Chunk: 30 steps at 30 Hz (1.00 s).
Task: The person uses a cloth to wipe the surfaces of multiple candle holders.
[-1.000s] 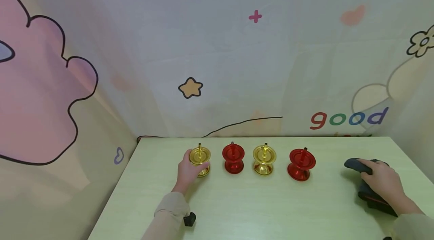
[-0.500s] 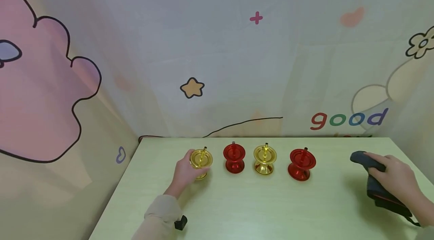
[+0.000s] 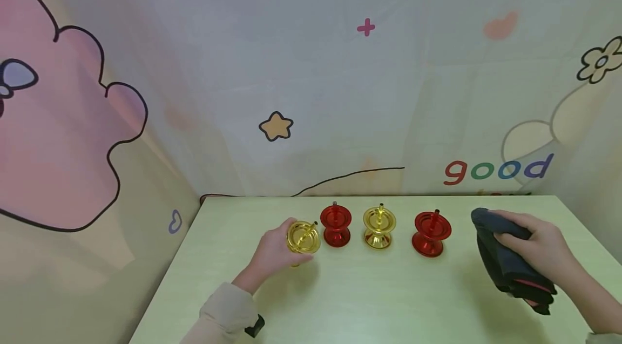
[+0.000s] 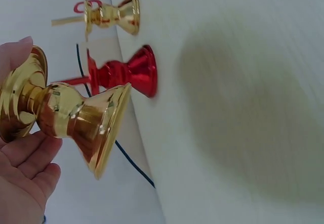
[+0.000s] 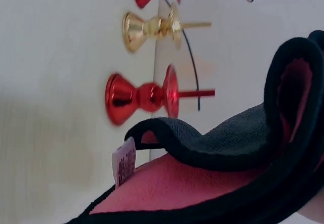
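Note:
My left hand (image 3: 276, 249) grips a gold candle holder (image 3: 303, 237) by its dish, thumb on one side and fingers on the other. It is lifted off the table and tilted, its spike leaning right; the left wrist view shows the flared base (image 4: 104, 128) free in the air. On the right, my right hand (image 3: 541, 244) holds a folded dark grey cloth (image 3: 505, 252) above the table. Its pink inner side (image 5: 187, 183) and a white label (image 5: 124, 161) show in the right wrist view.
Along the back of the pale table (image 3: 369, 301) stand a red candle holder (image 3: 336, 225), a gold candle holder (image 3: 379, 227) and another red candle holder (image 3: 431, 233), all upright. Behind them hangs a printed cloth backdrop (image 3: 330, 90).
My left hand has raised the gold candle holder from the table, tilted it and moved it slightly right. My right hand has lifted the cloth off the table and brought it leftward.

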{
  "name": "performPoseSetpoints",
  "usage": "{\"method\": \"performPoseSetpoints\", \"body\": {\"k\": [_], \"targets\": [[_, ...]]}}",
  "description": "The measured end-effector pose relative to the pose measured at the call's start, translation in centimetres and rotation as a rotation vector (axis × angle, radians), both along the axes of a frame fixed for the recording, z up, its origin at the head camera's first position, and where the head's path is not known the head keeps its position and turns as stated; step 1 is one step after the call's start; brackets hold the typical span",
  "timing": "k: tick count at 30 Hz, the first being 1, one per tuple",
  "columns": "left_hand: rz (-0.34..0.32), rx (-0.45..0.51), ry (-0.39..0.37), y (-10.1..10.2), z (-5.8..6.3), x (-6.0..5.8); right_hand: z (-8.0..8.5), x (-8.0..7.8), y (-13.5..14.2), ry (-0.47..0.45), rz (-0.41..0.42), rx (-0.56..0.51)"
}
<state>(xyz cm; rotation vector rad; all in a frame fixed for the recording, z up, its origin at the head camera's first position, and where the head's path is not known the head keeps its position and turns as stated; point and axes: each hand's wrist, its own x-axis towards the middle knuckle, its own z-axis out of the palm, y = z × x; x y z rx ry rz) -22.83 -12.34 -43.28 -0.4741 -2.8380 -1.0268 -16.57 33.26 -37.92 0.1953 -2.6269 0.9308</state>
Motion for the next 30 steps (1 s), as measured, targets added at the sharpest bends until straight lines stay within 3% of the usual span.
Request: {"method": "performPoseSetpoints", "body": {"k": [6,13,23,30], "targets": [[-0.096,-0.035,0.002,1.3,1.5,1.1,0.9,-0.1,-2.6,-0.054,0.109,-0.113],[-0.127,-0.087,-0.006,2.9,3.0,2.6,1.7,0.0,-5.9,-0.149,0.233,-0.229],[-0.213,-0.127,-0.006,5.6,3.7,4.4,2.4,0.0,-10.1,-0.255,0.336,-0.352],[-0.252,-0.228,-0.041,7.5,4.4,5.2,3.0,0.1,-13.0,-0.323,0.424,-0.413]]}}
